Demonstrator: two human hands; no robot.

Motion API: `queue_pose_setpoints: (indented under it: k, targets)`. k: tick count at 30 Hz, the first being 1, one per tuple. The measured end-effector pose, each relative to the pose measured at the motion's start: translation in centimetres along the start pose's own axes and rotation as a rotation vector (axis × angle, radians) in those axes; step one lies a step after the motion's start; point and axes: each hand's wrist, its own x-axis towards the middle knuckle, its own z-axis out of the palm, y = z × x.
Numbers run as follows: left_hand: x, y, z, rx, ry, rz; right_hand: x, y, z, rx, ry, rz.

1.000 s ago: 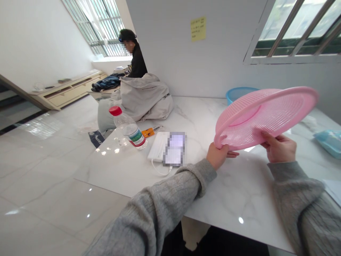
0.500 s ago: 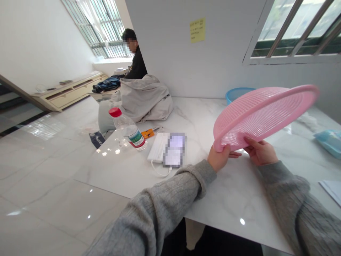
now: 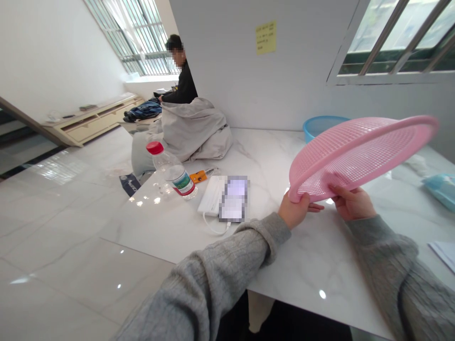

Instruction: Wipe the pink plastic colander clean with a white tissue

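Note:
A pink plastic mesh basket is held up, tilted, above the white marbled table. My left hand grips its near-left rim, with the thumb over the edge and some fingers underneath. Farther right along the near rim, my right hand pinches the edge between thumb and fingers; part of those fingers is hidden behind the mesh. Behind the pink basket, a blue basket stands near the wall, partly covered from view.
Left of my hands lie a phone with a blurred screen, a white power bank and an orange object. A red-capped bottle stands near the left edge. A blue packet lies right. A person sits beyond.
The pink basket has shifted slightly to the right with both hands on it. The seated person's forearm and hand now show more clearly.

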Motion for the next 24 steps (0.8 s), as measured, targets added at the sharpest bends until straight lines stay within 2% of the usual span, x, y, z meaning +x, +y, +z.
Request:
queue_pose_setpoints:
  k: [8,13,24]
  targets:
    - [0.0,-0.1,-0.2,0.002,0.000,-0.007,-1.2,-1.0,1.2,0.070,-0.006,0.017]
    - [0.0,-0.1,-0.1,-0.016,0.011,-0.001,-1.1,-1.1,1.2,0.100,0.020,0.040]
    - [-0.4,0.1,-0.2,-0.013,0.053,-0.011,-0.3,-1.6,0.9,0.135,0.164,-0.045]
